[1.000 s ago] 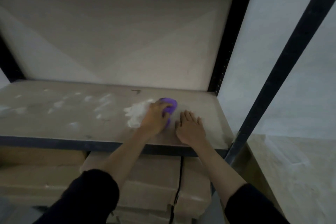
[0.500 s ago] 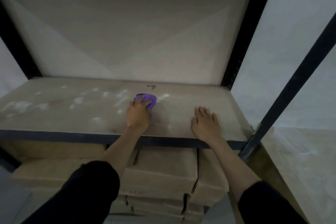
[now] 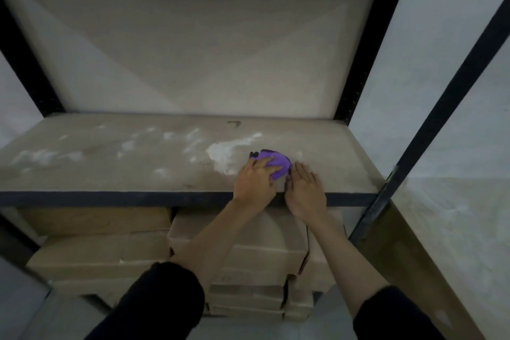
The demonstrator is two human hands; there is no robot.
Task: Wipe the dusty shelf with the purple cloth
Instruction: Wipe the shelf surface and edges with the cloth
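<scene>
Cloth bunched under left hand mid-shelf, fingers pressing it down, probably gripping. Right hand flat, open beside it. Wiping underway; next, sweep left through dust pile.

The purple cloth stands out against the dull grey-beige shelf, which carries white dust patches toward its back edge. The frame is black, the sleeves black, the stacked boxes tan.
</scene>
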